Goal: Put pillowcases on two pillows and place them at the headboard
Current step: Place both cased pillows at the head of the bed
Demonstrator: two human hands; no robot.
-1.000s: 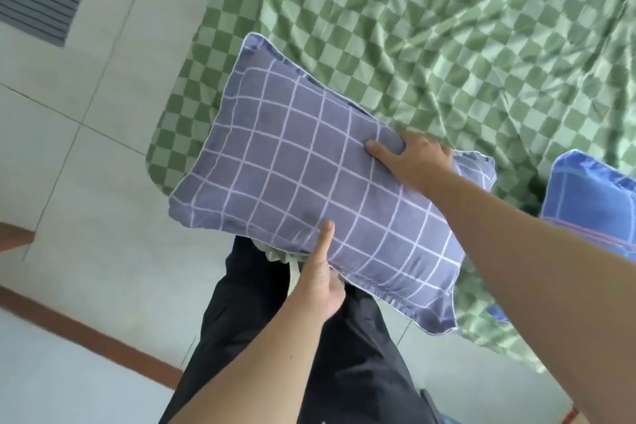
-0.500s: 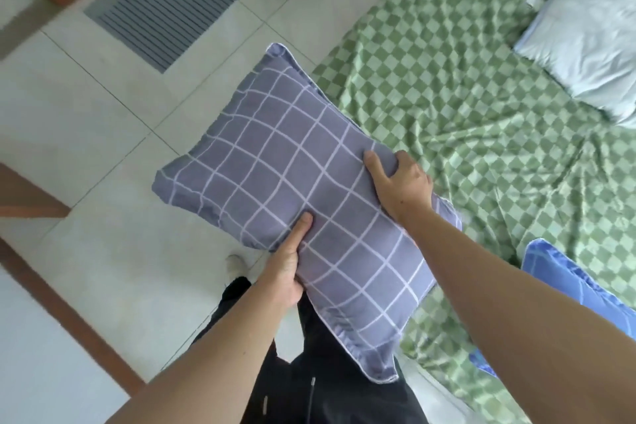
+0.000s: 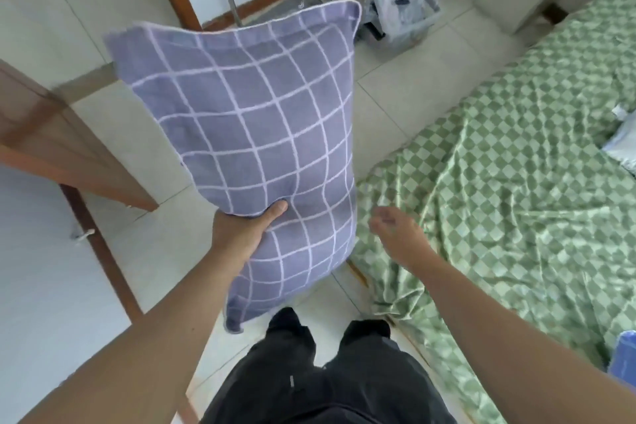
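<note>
Cased pillow held above the floor beside the bed.
Your left hand (image 3: pixel 246 234) grips the purple grid pillow (image 3: pixel 254 134) near its lower end; your right hand (image 3: pixel 401 231) hangs relaxed, empty, over the green checked bed (image 3: pixel 516 182) edge.

Two bare forearms, no sleeves showing anywhere along them, no watch, band or ring to be seen on either wrist, the left hand (image 3: pixel 247 234) and the right hand (image 3: pixel 399 234) both ungloved. Below, loose black trousers of a matte, slightly creased cloth (image 3: pixel 330 385), with a small pale mark near the middle of the front, split into two legs. At the ends of the legs, dark footwear or socks (image 3: pixel 287 318), too blurred to tell which.
</note>
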